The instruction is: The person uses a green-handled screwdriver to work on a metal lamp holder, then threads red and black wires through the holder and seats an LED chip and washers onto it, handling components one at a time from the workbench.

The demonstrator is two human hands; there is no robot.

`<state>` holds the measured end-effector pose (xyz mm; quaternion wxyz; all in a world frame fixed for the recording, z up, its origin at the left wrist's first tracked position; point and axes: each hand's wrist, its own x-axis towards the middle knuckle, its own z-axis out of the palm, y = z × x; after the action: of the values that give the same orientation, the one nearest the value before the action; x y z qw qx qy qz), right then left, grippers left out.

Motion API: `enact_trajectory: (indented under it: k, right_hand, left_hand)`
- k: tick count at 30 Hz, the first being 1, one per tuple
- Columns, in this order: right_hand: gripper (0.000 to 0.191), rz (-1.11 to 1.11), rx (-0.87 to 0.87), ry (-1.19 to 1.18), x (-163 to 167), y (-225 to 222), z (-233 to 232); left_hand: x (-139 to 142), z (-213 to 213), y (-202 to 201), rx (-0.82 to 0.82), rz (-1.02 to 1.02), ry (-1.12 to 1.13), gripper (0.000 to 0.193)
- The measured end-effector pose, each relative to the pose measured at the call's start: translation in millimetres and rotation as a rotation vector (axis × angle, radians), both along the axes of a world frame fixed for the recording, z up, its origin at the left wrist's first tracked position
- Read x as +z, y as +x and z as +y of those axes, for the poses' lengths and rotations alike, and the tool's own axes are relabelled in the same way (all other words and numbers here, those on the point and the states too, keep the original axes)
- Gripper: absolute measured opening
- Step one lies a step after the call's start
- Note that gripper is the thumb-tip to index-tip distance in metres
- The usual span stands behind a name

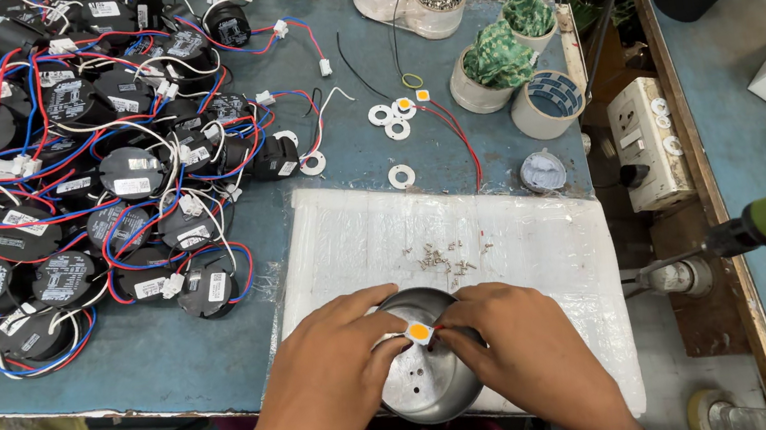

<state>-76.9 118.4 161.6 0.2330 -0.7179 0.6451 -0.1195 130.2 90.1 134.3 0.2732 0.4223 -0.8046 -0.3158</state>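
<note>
From my head camera: my left hand [331, 374] and right hand [514, 347] pinch a small square LED chip [419, 332] between their fingertips, over a round silver metal housing [425, 381] on white foam sheet [465, 223]. The chip has an orange centre and white border.

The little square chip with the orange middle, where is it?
In the head view, the little square chip is low in the middle, pinched between the left hand and right hand, above the round metal housing.

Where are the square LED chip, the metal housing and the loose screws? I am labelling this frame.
LED chip [419, 331], head view, orange centre.
Metal housing [427, 390], head view, flat face.
Loose screws [445, 259], head view, middle of the pile.
</note>
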Motion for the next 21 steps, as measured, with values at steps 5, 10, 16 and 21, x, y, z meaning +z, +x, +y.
enact_trajectory:
  k: [5, 10, 16, 21]
  right_hand:
    - [0.015, -0.005, 0.048, -0.025, -1.5, -0.7, -1.6]
    - [0.015, 0.020, 0.048, -0.015, -2.5, 0.9, -2.0]
    - [0.015, 0.040, 0.039, -0.019, 0.3, 2.1, -0.6]
    - [0.015, 0.034, 0.037, -0.027, 0.7, 4.2, 0.3]
  left_hand:
    - [-2.7, -1.9, 3.0, 0.061, 0.153, 0.107, 0.023]
    - [-6.6, -0.1, 5.5, 0.063, 0.175, 0.126, 0.018]
    - [-7.5, -5.0, 6.8, 0.008, 0.161, 0.193, 0.018]
    - [-11.0, -7.4, 8.6, -0.015, 0.201, 0.208, 0.018]
